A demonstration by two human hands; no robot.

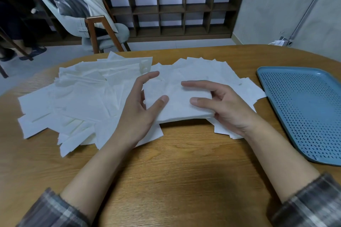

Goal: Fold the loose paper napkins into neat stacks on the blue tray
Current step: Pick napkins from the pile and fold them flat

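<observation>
Several loose white paper napkins [77, 96] lie spread over the wooden table [175, 171], from the left side to the middle. A thick stack of napkins [178, 107] sits in front of me, held between both hands. My left hand [142, 108] grips its left edge, thumb on top. My right hand [219, 105] grips its right edge, with fingers over the top and thumb at the side. The blue perforated tray [302, 108] lies to the right with nothing on it.
A wooden chair [103, 29] with a cushion and clothes stands beyond the table's far edge. A dark cubby shelf [175, 9] lines the back wall. A person's feet [24, 53] show at far left on the floor.
</observation>
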